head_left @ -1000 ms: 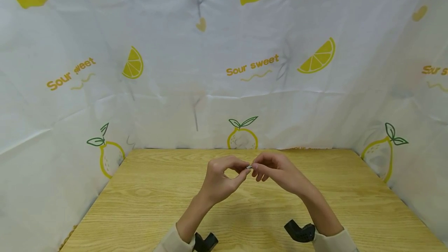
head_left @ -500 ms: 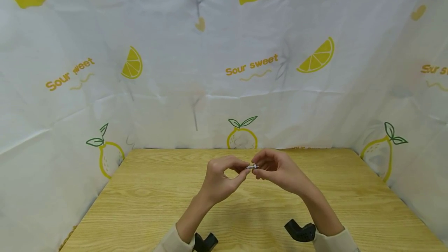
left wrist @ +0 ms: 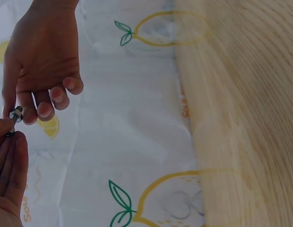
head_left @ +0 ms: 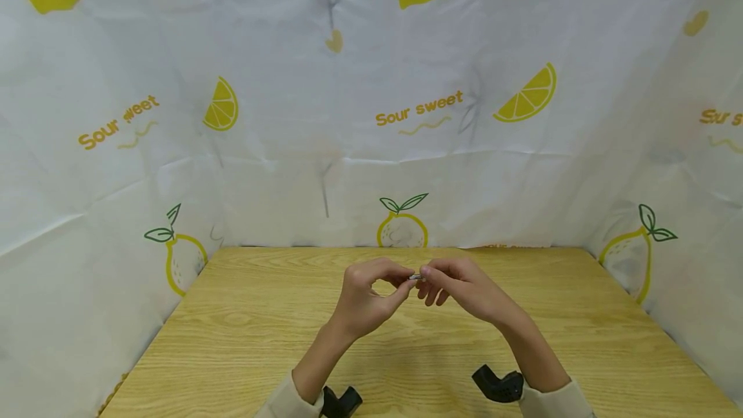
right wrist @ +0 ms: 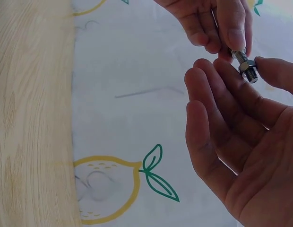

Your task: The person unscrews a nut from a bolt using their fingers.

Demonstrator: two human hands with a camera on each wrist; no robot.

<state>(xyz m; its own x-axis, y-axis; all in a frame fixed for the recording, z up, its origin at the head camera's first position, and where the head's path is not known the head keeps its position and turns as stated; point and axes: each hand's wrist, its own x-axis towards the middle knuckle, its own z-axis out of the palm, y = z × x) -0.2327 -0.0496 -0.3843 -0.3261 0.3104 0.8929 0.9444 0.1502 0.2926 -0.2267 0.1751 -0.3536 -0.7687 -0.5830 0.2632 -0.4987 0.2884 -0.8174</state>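
My left hand (head_left: 366, 295) pinches the head end of a small silver bolt (right wrist: 240, 57) between thumb and index finger, over the table. A hex nut (right wrist: 247, 67) sits on the bolt's thread, with the threaded tip sticking out past it. My right hand (head_left: 464, 286) has its thumb and index finger on either side of the nut, its other fingers loosely bent. In the left wrist view the nut (left wrist: 16, 114) shows between both hands' fingertips. The bolt's head is hidden by the left fingers.
A wood-grain table (head_left: 261, 334) lies under the hands. White cloth (head_left: 278, 121) printed with lemons hangs behind it and along both sides. Black wrist devices (head_left: 498, 384) are worn at the sleeve cuffs.
The right thumb and index finger spread apart around the nut half a second ago and have come together on it again. The left hand keeps its grip on the bolt, almost still.
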